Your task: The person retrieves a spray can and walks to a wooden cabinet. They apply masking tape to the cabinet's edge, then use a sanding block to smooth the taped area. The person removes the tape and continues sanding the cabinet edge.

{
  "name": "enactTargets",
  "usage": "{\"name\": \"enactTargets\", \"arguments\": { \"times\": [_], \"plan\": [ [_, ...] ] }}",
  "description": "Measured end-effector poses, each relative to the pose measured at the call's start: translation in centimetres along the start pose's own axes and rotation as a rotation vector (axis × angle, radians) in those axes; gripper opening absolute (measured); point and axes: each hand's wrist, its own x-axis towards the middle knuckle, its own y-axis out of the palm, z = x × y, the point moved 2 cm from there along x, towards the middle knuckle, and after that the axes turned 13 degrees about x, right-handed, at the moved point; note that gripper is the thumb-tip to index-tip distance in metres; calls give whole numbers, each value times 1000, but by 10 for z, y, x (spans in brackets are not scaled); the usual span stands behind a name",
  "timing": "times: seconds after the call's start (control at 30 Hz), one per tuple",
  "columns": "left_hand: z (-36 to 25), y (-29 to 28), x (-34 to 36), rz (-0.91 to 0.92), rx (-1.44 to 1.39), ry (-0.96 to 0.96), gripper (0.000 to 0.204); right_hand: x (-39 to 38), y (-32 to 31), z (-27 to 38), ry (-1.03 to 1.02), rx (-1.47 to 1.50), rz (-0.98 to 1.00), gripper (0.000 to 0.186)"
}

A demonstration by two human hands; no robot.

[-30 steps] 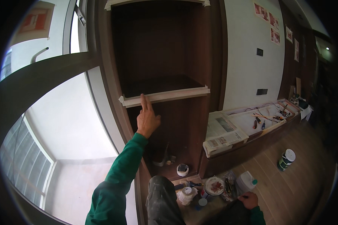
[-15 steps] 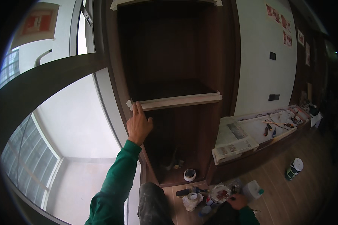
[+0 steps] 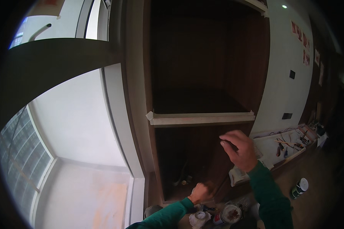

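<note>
A dark brown wooden cabinet [image 3: 189, 57] has pale tape [image 3: 202, 117] along its middle shelf edge. My right hand [image 3: 239, 150] is raised just below and right of that strip, fingers curled toward the thumb; whatever they may hold is too dark to make out. Low in the cabinet's lower opening, my left hand [image 3: 202, 192] is blurred, its fingers unclear. Below it stand an open can [image 3: 229, 213] with reddish-brown residue, a pale wrapped pot [image 3: 200, 216] and a dark-handled brush [image 3: 206, 209].
A window frame [image 3: 112, 87] and pale sill [image 3: 80, 187] fill the left. On the right, a long low bench [image 3: 265, 149] bears tools and paper, with a dark can [image 3: 299, 187] on the floor beside it. Prints [image 3: 298, 32] hang on the white wall.
My left hand has dropped from the taped shelf edge to the cabinet's bottom. My right hand has risen from near the floor to below the tape. The view has shifted, placing the cabinet further right.
</note>
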Motion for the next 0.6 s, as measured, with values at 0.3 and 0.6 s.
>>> {"name": "enactTargets", "arguments": {
  "times": [0.3,0.6],
  "plan": [
    [-40,-6,13,247,-94,225,22,89,93,-47,-285,-56,-56,8],
    [-35,-7,20,318,-95,83,35,96,118,-52,-312,-21,-26,6]
  ]
}}
